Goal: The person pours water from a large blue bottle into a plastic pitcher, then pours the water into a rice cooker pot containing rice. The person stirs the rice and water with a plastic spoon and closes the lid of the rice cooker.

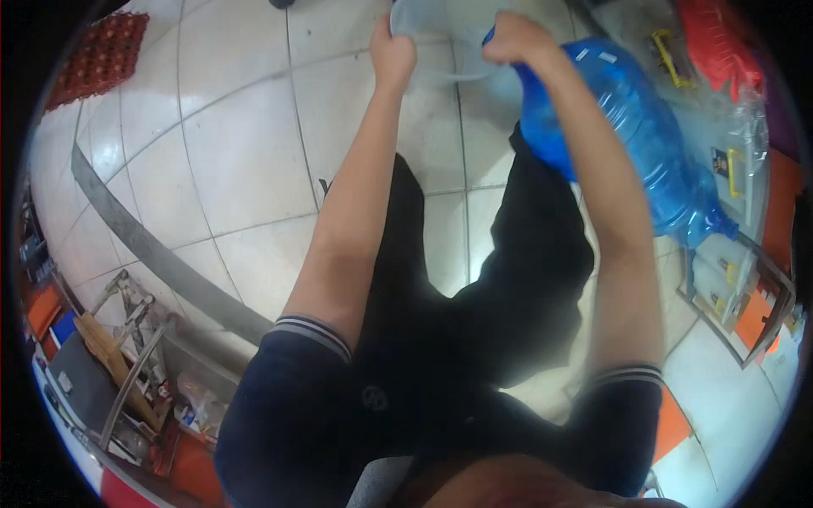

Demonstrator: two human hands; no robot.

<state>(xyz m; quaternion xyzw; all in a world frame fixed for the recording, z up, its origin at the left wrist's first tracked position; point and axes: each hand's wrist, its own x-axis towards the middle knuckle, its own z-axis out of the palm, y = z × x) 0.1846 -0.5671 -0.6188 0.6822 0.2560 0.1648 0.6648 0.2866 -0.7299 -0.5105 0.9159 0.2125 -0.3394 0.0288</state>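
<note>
At the top centre a pale translucent plastic sheet or bag (454,38) hangs between my hands, its upper part cut off by the picture's edge. My left hand (395,57) is closed on its left side. My right hand (517,39) is bent with curled fingers at its right side, by a dark blue edge; what exactly these fingers hold is unclear. Under and beside my right forearm lies a large blue plastic water bottle (635,120), tilted, its neck pointing to the lower right. My right forearm hides part of it.
Pale floor tiles (241,146) spread below. A dark red mat (101,57) lies at the upper left, a long grey strip (146,235) at the left. Containers with yellow handles and a red plastic bag (721,47) stand right. A grey bin (203,368) with odds and ends is lower left.
</note>
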